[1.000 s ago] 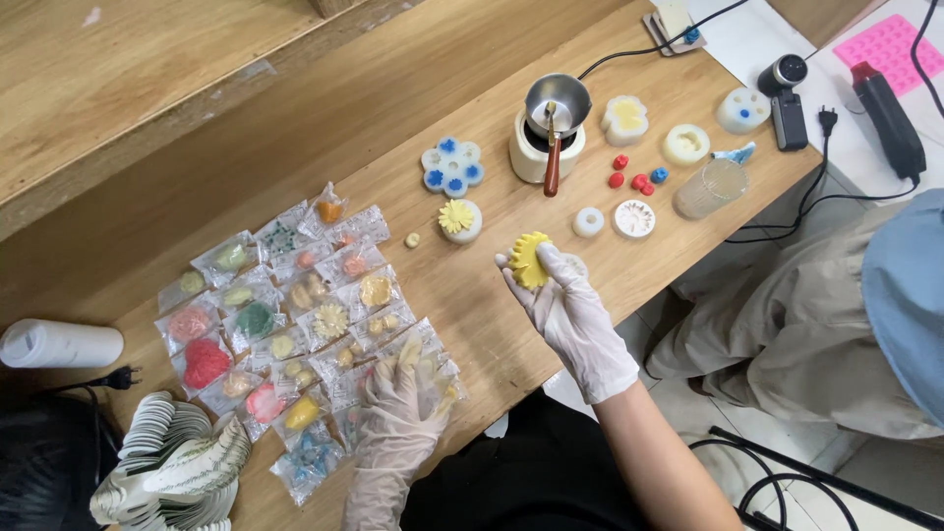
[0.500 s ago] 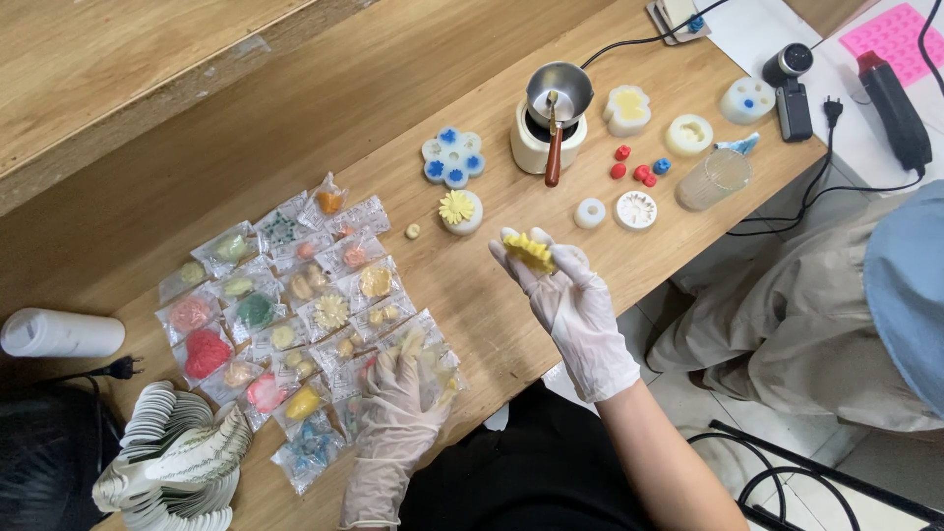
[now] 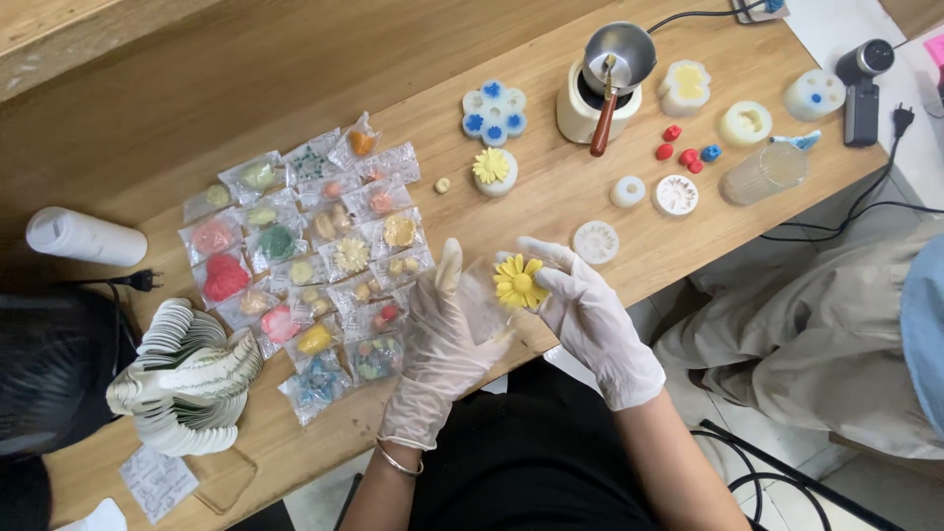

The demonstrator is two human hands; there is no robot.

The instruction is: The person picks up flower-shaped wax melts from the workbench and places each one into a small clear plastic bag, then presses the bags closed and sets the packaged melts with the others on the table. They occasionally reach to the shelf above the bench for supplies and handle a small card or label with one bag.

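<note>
- Right hand [image 3: 590,320] pinches yellow daisy [image 3: 518,282] at its edge, above tabletop [image 3: 295,88] near rim, 6 o'clock.
- Left hand [image 3: 444,339] grasps clear bag [image 3: 482,305] beside it.
- Risk: thin petals snap under grip; daisy slips off edge.

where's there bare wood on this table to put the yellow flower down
Bare wood runs along the far side of the table, behind the bagged pieces and left of the melting pot. A smaller patch lies between the bags and the white round mould. The right end is crowded with moulds and red beads.
</note>
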